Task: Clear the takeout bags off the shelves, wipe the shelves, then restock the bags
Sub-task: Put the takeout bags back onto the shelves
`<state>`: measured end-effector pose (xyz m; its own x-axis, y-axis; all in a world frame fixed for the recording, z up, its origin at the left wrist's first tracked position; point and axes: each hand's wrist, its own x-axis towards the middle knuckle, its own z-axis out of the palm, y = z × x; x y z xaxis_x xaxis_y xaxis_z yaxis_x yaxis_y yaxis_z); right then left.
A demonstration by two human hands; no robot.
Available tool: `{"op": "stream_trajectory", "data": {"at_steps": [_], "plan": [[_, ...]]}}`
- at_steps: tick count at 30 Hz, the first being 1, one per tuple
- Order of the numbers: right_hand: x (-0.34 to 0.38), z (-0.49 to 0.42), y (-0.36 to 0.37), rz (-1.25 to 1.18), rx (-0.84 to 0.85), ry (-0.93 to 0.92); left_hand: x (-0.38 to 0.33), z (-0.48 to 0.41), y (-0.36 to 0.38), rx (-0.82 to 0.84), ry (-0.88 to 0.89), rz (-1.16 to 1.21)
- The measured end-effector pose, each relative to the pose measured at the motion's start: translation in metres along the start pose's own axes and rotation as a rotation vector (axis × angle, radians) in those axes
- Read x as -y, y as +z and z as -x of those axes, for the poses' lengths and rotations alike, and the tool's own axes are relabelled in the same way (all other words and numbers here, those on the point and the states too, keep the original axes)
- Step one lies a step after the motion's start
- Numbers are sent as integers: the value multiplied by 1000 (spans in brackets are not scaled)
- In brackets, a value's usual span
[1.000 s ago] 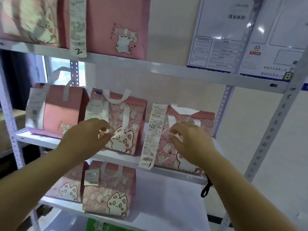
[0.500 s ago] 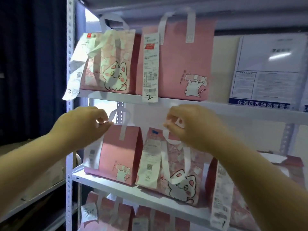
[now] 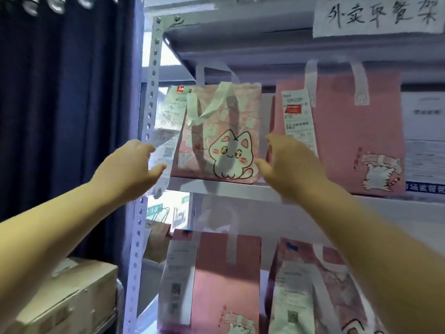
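Raised left hand [image 3: 130, 169] and right hand [image 3: 289, 165] from middle-shelf bag handles to top shelf [image 3: 216, 186]. Held fingers [image 3: 144, 147] spread, gripping nothing, cat bag [image 3: 224, 141] upright on shelf between them. Judged clearing barely begun; next needed closing on bag's sides, lifting out. Noted receipt [image 3: 169, 121] dangling against left thumb, plain pink bag [image 3: 356, 131] just beyond right fingers.

Both arms reach up and forward, bare to the elbow. The left hand [image 3: 131, 165] and right hand [image 3: 287, 162] are spread open, thumbs turned inward toward each other.
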<state>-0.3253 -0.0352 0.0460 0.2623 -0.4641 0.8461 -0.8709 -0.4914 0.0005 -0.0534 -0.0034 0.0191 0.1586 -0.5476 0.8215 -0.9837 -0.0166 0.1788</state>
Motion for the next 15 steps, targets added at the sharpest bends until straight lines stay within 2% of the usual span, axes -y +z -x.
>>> {"op": "stream_trajectory", "data": {"at_steps": [8, 15], "plan": [[16, -50, 26, 57, 130, 168, 26, -45, 25, 51, -86, 49], [12, -58, 40, -3, 13, 232, 35, -54, 33, -20, -33, 138]]}}
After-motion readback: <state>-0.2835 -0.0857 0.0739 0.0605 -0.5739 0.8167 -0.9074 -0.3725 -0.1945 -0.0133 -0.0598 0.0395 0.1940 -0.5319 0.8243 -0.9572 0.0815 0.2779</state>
